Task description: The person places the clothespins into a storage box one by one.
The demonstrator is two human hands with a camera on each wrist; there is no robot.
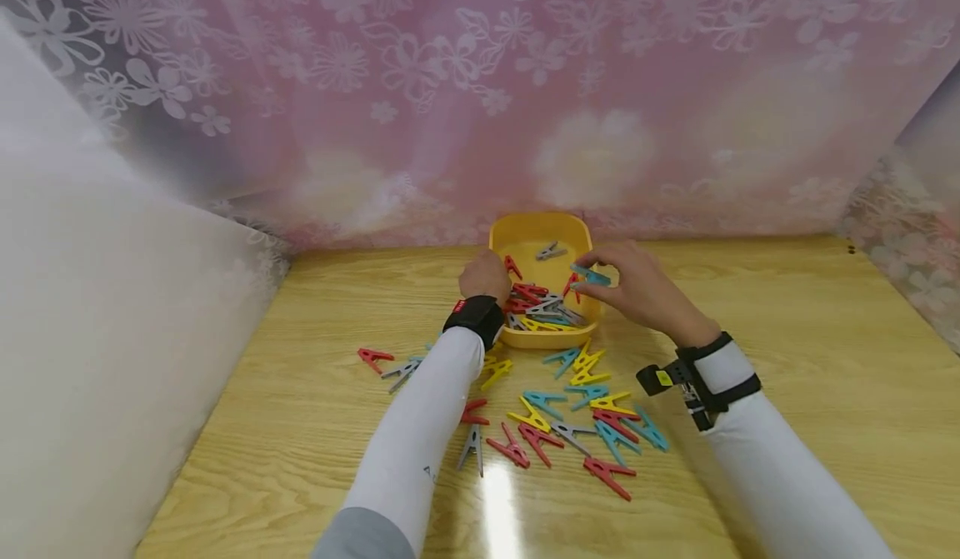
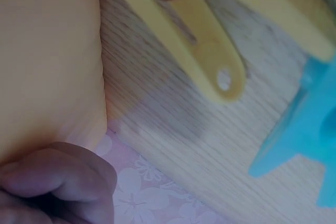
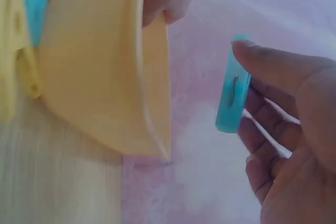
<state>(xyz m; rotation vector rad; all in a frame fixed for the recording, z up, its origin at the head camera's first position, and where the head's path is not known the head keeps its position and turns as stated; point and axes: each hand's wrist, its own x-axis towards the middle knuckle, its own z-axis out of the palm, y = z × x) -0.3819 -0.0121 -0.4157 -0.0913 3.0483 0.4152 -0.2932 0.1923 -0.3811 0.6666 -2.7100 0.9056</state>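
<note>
A yellow plastic basket (image 1: 546, 341) stands near the back of the table, with red, grey, yellow and blue clothespins (image 1: 542, 305) inside. At its left rim my left hand (image 1: 486, 276) grips the edge, fingers curled, as the left wrist view also shows the hand (image 2: 63, 182) against the basket wall (image 2: 47, 66). Over the right rim, my right hand (image 1: 637, 284) pinches a blue clothespin (image 1: 591, 275) between thumb and fingers. The right wrist view shows this clothespin (image 3: 232, 90) beside the basket (image 3: 100, 66), its metal spring facing the camera.
Loose clothespins, such as a red one (image 1: 608, 476), a grey one (image 1: 471, 449) and a yellow one (image 1: 530, 415), lie scattered on the wooden table (image 1: 795, 376) before the basket. My left forearm overlaps some. A flowered pink cloth (image 1: 450, 126) hangs behind; a white sheet (image 1: 112, 292) stands left.
</note>
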